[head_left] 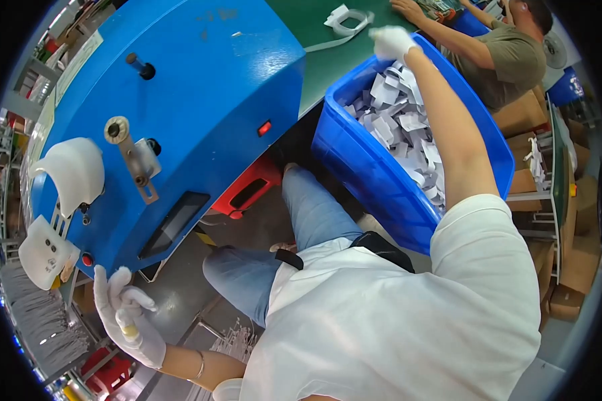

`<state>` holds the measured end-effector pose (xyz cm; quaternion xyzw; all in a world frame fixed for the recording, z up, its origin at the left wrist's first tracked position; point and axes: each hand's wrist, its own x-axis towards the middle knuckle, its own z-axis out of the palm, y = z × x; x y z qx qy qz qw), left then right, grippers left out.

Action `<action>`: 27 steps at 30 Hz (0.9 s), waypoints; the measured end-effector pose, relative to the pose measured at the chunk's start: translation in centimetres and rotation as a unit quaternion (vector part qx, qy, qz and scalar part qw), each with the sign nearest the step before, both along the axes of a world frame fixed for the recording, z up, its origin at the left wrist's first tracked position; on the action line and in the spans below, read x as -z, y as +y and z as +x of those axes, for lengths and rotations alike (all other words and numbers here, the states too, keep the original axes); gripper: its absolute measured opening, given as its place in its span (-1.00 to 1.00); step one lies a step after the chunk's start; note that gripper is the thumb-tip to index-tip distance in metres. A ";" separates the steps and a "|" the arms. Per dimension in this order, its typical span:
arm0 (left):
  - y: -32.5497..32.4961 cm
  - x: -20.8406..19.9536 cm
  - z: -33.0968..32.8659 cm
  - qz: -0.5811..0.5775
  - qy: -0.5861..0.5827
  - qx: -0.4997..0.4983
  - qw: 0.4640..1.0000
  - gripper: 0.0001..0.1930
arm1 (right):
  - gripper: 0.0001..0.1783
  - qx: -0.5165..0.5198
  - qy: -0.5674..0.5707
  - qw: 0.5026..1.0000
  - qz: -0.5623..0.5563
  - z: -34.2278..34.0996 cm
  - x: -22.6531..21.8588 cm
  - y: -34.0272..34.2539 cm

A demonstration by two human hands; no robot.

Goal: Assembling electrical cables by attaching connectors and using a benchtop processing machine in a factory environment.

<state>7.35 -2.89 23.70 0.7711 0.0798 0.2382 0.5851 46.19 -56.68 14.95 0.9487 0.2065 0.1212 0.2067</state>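
My left hand [128, 319], in a white glove with a yellowish patch on one finger, hovers beside the lower left corner of a blue machine [207, 80]. Its fingers are apart and partly curled, with nothing in them. A red button [87, 259] and a white curved plastic guard [73, 170] on the machine are nearest to it. My right hand [392, 44], also gloved, reaches over the far end of a blue bin [368, 180]; its fingers are smeared by motion. White cut pieces [405, 120] fill the bin. Close by, a loosely coiled white strip [346, 25] lies on a green tabletop [308, 17].
At the upper right a co-worker [515, 60] sits at the same table. Cardboard boxes [575, 267] stack along the right side. Under the machine stands a red plastic stool [247, 190]. A bundle of thin white strips [234, 344] lies below, and grey strips [43, 321] hang at the left.
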 end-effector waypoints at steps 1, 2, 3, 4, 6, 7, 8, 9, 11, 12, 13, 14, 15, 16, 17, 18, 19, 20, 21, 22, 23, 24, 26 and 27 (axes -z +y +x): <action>-0.1 0.0 -0.2 0.003 0.002 0.000 1.000 -0.10 | -0.80 0.018 0.157 0.985 -0.067 -2.0 0.7 0.9; -0.2 0.0 -0.5 0.000 0.012 -0.017 1.000 -0.11 | -0.80 -0.019 0.236 0.958 -0.165 -5.0 0.6 3.0; -0.3 -0.1 -0.4 -0.009 0.017 -0.022 1.000 -0.11 | -0.75 -0.118 0.289 0.932 -0.183 -5.7 4.2 -0.2; -0.5 -0.1 -0.5 -0.008 0.016 -0.023 1.000 -0.11 | -0.75 -0.055 0.347 0.932 -0.090 -7.1 6.8 -1.2; -0.9 -0.2 -0.8 -0.001 0.046 -0.038 0.998 -0.13 | -0.68 0.311 0.419 0.847 0.102 -10.7 10.2 1.5; -1.1 -0.2 -0.8 0.001 0.045 -0.040 0.998 -0.13 | -0.65 0.346 0.413 0.832 0.132 -12.7 9.4 2.9; -1.3 -0.3 -0.6 -0.002 0.047 -0.027 0.999 -0.16 | -0.64 0.345 0.366 0.850 0.159 -13.7 11.7 1.4; -1.5 -0.2 -0.3 -0.005 0.050 -0.015 0.999 -0.18 | -0.62 0.343 0.318 0.865 0.183 -14.4 15.0 -0.4; -1.7 -0.2 -0.2 0.004 0.046 -0.016 0.999 -0.22 | -0.64 0.349 0.280 0.864 0.232 -14.5 16.7 -1.6; -1.8 -0.1 -0.1 0.012 0.043 -0.009 0.999 -0.25 | -0.66 0.348 0.234 0.873 0.248 -14.4 16.6 -2.5; -1.8 -0.2 -0.1 0.014 0.042 -0.010 0.999 -0.25 | -0.68 0.345 0.189 0.880 0.265 -14.6 14.8 -1.5; -1.7 -0.3 -0.3 0.011 0.033 -0.009 0.999 -0.28 | -0.73 0.374 0.179 0.873 0.259 -14.6 12.2 -1.2; -1.7 -0.4 -0.5 0.007 0.022 -0.008 1.000 -0.30 | -0.75 0.354 0.128 0.867 0.326 -14.3 10.8 -2.1; -1.7 -0.5 -0.4 0.005 0.019 -0.008 1.000 -0.30 | -0.76 0.333 0.077 0.856 0.388 -13.9 9.9 -3.9; -1.6 -0.5 -0.4 0.005 0.012 0.000 1.000 -0.31 | -0.78 0.306 0.104 0.800 0.506 -13.1 9.7 -6.2; -1.5 -0.5 -0.2 0.004 0.006 0.008 1.000 -0.32 | -0.80 0.274 0.129 0.730 0.613 -12.4 9.4 -8.2; -1.9 -0.7 -0.3 0.005 0.005 0.002 1.000 -0.32 | -0.74 0.236 0.109 0.805 0.533 -12.0 8.5 -8.6; -2.6 -1.0 -0.1 -0.007 0.005 0.011 1.000 -0.33 | -0.74 0.231 0.112 0.806 0.533 -12.0 8.6 -8.2; -3.3 -1.1 0.0 -0.018 0.004 0.019 1.000 -0.33 | -0.67 0.196 0.133 0.819 0.523 -12.4 8.8 -7.2; -3.8 -0.7 0.8 -0.028 0.019 0.041 0.999 -0.35 | -0.59 0.170 0.145 0.830 0.511 -13.1 8.9 -7.2; -4.6 -0.4 1.5 -0.032 0.031 0.074 0.996 -0.36 | -0.44 0.221 0.263 0.843 0.415 -13.6 9.8 -7.4; -5.2 -0.4 1.8 -0.034 0.044 0.104 0.993 -0.38 | -0.45 0.228 0.256 0.889 0.302 -14.7 12.0 -7.1; -5.4 -0.1 1.5 -0.059 0.066 0.137 0.987 -0.40 | -0.52 0.265 0.279 0.904 0.187 -16.7 14.5 -5.2; -5.5 0.0 1.4 -0.065 0.078 0.144 0.984 -0.41 | -0.59 0.303 0.308 0.882 0.188 -17.0 14.8 -4.3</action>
